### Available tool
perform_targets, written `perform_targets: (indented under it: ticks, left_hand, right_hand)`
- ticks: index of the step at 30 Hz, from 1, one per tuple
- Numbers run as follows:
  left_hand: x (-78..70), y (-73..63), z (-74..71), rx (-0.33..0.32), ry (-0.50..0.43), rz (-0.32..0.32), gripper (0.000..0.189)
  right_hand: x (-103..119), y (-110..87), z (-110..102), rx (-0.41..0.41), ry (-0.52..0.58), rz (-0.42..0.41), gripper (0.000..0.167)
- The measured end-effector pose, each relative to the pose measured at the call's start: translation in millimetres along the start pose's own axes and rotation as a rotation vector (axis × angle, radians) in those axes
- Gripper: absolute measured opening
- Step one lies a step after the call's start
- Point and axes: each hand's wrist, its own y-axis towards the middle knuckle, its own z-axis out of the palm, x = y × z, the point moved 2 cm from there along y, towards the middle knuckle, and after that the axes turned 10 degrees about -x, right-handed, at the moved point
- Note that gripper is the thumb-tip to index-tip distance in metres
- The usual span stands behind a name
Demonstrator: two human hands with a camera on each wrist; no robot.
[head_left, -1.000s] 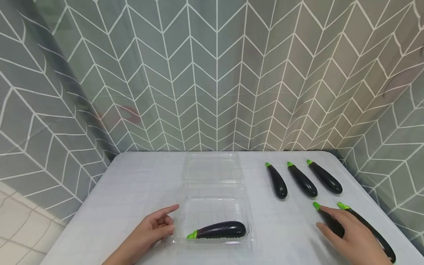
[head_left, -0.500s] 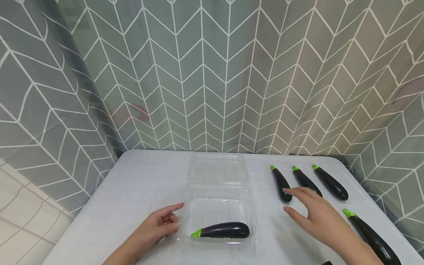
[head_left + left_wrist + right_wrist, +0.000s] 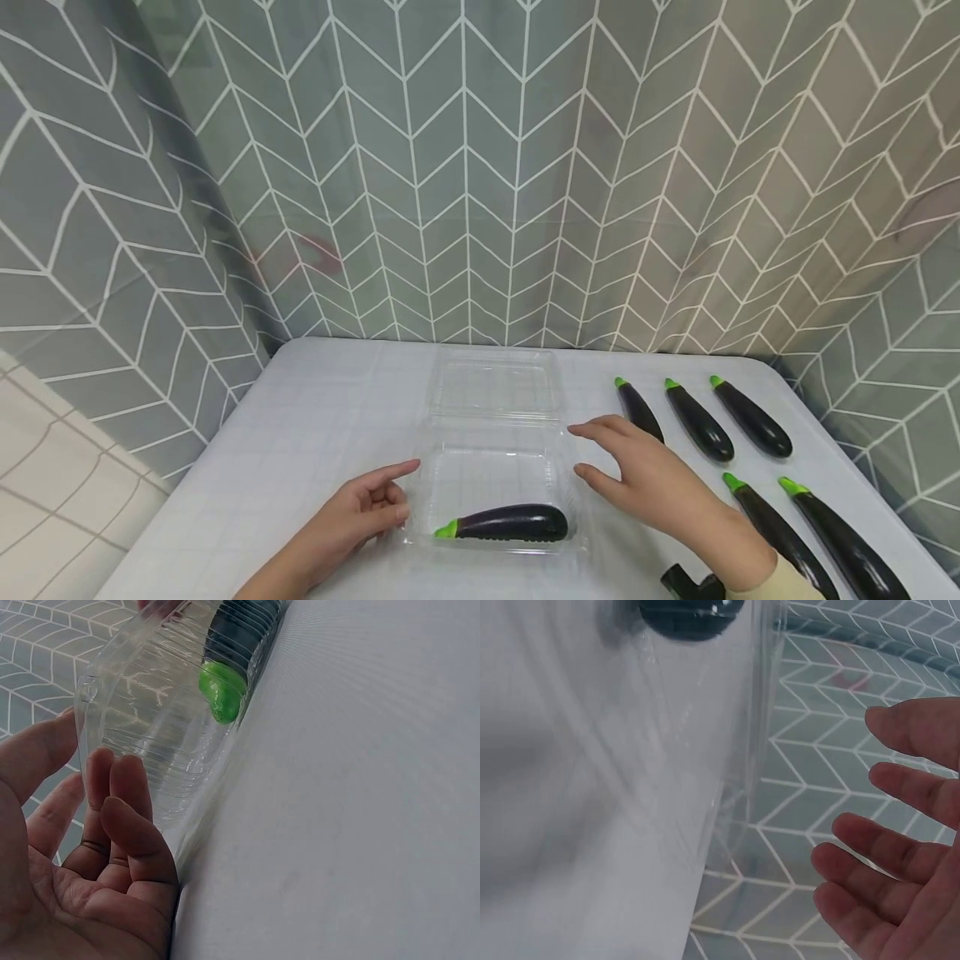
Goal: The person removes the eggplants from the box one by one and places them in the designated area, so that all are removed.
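Observation:
A clear plastic clamshell box (image 3: 495,467) lies with its lid (image 3: 495,382) folded back. Along its near side rests a dark purple eggplant (image 3: 513,522) with a green stem end pointing left. My left hand (image 3: 360,512) touches the box's left rim, index finger extended and the other fingers loosely bent; the left wrist view shows these fingers (image 3: 131,844) at the clear wall. Just off the box's right edge, my right hand (image 3: 637,471) hovers with fingers spread, holding nothing. In the right wrist view, the eggplant's rounded end (image 3: 692,619) shows through the plastic.
Three eggplants lie at the back right, including one (image 3: 699,421) in the middle and one (image 3: 750,417) farthest right. Two more, the inner eggplant (image 3: 783,533) and outer eggplant (image 3: 847,537), lie nearer. A patterned curtain (image 3: 487,183) surrounds the white table (image 3: 337,400).
My right hand has moved left from over a near eggplant on the right to the box's right edge, leaving that eggplant on the table. The left hand stays at the box; the view shifts slightly.

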Motion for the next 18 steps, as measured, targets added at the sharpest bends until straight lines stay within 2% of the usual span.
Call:
perform_targets:
  ticks: [6, 12, 18]
  left_hand:
    - [-1.0, 2.4, 1.0, 0.002, 0.009, -0.001, 0.063]
    - [-0.8, 5.5, 1.0, 0.011, 0.011, 0.001, 0.063]
    - [2.9, 4.5, -0.4, 0.017, -0.003, -0.008, 0.064]
  right_hand:
    - [7, 6.4, 13, 0.068, 0.015, -0.003, 0.043]
    - [14, 10.0, 28, 0.128, 0.07, -0.045, 0.041]
    - [24, 14.4, 45, 0.259, 0.142, -0.097, 0.039]
